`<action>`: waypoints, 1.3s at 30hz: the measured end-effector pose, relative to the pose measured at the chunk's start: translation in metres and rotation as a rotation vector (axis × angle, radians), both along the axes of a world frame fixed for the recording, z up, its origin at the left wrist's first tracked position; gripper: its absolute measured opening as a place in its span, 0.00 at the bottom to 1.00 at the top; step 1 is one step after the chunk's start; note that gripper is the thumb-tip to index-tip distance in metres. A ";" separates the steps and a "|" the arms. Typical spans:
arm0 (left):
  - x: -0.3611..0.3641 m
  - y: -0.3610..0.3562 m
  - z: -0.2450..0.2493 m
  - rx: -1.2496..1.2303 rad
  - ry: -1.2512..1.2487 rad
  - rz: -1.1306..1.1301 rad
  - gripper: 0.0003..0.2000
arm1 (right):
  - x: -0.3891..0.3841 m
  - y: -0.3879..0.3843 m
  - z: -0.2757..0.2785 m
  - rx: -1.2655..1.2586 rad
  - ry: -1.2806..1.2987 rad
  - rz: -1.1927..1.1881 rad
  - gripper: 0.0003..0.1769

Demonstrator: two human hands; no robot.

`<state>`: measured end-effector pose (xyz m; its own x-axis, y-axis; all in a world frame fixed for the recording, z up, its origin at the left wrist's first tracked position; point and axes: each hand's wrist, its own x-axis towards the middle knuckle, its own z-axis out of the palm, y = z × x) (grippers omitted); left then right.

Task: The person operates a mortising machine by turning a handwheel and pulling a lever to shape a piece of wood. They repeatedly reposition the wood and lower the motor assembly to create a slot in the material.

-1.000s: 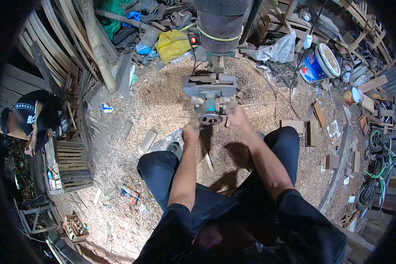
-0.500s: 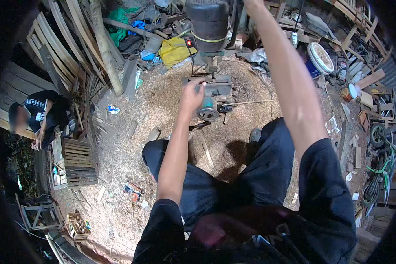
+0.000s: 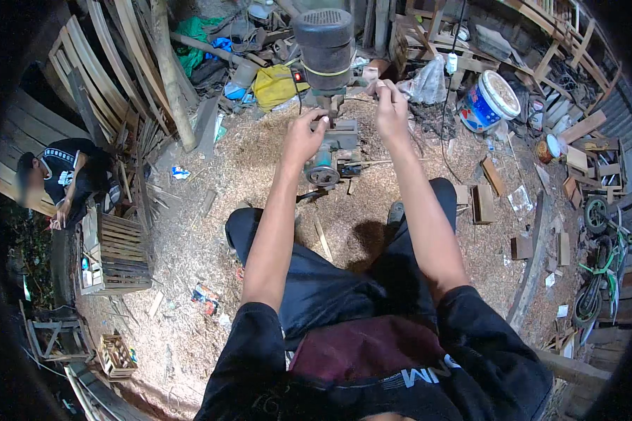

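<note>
A machine with a dark upright motor (image 3: 323, 42), a metal bed (image 3: 344, 137) and a green handwheel (image 3: 323, 174) stands in front of me. My left hand (image 3: 306, 139) is at the left side of the bed, fingers bent and drawn together near the dark metal part under the motor. Whatever lies between those fingertips is too small to make out. To the right of the machine, my right hand (image 3: 392, 112) is raised with its fingers curled in a pinch. Its fingertips hide anything they may hold.
Wood shavings (image 3: 189, 259) cover the ground. A paint bucket (image 3: 490, 102) and loose wood blocks (image 3: 482, 203) lie to the right. At the left a person (image 3: 70, 175) sits by a slatted crate (image 3: 123, 252). A yellow cloth (image 3: 274, 88) lies behind the machine, near long boards (image 3: 112, 63).
My right hand has come down from high above, beside the motor, to the right of the machine bed. My left hand stays at the bed. The view has shifted slightly.
</note>
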<state>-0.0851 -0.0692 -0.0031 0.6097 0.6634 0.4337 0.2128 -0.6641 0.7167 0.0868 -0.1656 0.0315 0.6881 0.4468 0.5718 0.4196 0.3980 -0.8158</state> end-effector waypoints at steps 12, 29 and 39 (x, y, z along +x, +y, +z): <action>-0.010 0.019 -0.001 -0.073 0.185 0.015 0.11 | 0.004 0.024 0.106 -1.284 -0.315 0.125 0.21; 0.022 0.056 -0.256 -0.366 0.689 -0.061 0.16 | 0.000 -0.005 0.027 -1.350 -0.298 -0.195 0.20; 0.028 0.063 -0.224 -0.328 0.733 -0.162 0.10 | -0.010 0.011 0.037 -1.626 -0.402 -0.093 0.21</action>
